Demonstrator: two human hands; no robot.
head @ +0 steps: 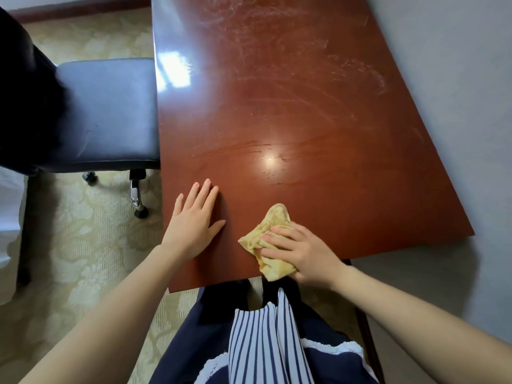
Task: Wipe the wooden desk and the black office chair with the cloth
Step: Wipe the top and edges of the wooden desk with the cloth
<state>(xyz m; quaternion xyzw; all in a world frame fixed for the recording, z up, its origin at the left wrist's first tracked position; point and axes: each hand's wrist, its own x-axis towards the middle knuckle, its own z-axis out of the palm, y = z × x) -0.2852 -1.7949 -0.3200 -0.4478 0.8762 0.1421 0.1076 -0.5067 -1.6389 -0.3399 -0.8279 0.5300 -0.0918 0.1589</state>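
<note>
Head view is looking down over a reddish wooden desk [304,106] with a black office chair [105,112] standing well to the left of both hands, its padded seat meeting the desk's left edge in this view and its castors [140,212] resting on a pale patterned carpet [69,239]. Something white [9,212] is showing at the far left edge, too cropped to identify. Moving right, the left hand [194,223] is lying flat, palm down, on the near left part of the desk, fingers [205,195] released and spread slightly, pointing away from the person and gripping nothing; the thumb is angling out toward the right. Just beyond those fingertips the glossy top is catching a bright round reflection, and farther off, pale streaky smears are showing across the far and right parts of the surface. Next, just right of the left thumb but apart from it, a crumpled yellow cloth [273,225] is lying on the desk near its front edge. The right hand [302,253] is pressing down on that cloth, fingers [277,241] curled over its bunched middle and grasping it against the wood, while one corner of the fabric is sticking out past the fingertips and another part is hanging under the palm at the desk's rim. Below both wrists, dark blue clothing with a striped panel [263,342] is filling the bottom of the view. Rightmost, a grey wall [457,79] is running along the desk's right side.
</note>
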